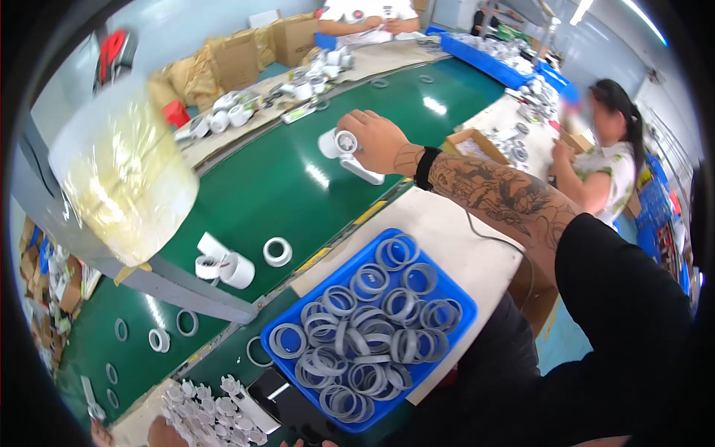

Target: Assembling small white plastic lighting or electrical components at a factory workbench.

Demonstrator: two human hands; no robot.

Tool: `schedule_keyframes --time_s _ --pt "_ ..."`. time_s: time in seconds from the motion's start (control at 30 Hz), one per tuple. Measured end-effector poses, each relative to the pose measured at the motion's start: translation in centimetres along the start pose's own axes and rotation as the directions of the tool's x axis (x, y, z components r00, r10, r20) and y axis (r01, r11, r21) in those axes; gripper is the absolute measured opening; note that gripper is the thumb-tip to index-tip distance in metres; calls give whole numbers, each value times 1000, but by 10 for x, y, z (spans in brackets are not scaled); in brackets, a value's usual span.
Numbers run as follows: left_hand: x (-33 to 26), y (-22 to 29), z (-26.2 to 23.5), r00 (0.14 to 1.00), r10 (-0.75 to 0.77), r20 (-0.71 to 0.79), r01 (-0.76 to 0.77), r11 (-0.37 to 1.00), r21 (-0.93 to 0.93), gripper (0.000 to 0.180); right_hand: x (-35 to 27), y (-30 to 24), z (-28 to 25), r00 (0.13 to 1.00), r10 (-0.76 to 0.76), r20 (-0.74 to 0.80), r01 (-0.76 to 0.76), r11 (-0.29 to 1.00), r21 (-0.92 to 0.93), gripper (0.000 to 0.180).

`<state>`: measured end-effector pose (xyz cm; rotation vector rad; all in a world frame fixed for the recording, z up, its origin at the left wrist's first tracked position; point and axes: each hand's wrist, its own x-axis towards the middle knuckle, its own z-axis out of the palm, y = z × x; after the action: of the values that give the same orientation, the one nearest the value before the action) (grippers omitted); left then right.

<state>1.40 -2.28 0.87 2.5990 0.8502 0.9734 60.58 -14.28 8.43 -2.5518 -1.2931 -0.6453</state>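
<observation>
My right hand [372,145], its tattooed forearm reaching in from the right, is closed around a white cylindrical plastic part [345,141] over the green conveyor belt [253,190]. A round end of the part faces me, and a longer white piece [363,170] extends below the hand. At the lower edge a few fingertips [298,443] show, seemingly of my left hand; the rest is cut off. Close to them lies a black flat device [283,391]. Between me and the belt a blue tray [463,298] is filled with grey rings [372,279].
White cylindrical parts [237,270] and loose rings [188,322] lie on the belt. A metal post [216,298] carries a plastic-wrapped roll [126,171]. Small white pieces [212,413] are heaped at lower left beside another person's hand [165,433]. Co-workers [603,160] sit at right and across.
</observation>
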Motion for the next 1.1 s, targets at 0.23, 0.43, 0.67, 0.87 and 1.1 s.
schedule_keyframes --time_s 0.23,0.43,0.67,0.87,1.1 --pt "300 -221 -11 415 78 906 -11 997 -81 21 -85 -31 -185 976 18 -218 59 938 341 59" --pt "142 97 -22 895 445 46 -162 418 -894 53 -202 -39 -337 989 -135 -61 147 832 534 75" --pt "79 297 -49 795 497 348 255 248 -935 93 -278 -83 -356 958 -121 260 -180 452 874 57" --pt "64 300 -52 820 424 383 191 428 -883 74 -319 -89 -350 834 -54 549 -542 110 833 58" --pt "53 298 -72 834 430 345 110 483 -869 78 -337 -95 -328 816 -192 545 -563 -50 825 57"
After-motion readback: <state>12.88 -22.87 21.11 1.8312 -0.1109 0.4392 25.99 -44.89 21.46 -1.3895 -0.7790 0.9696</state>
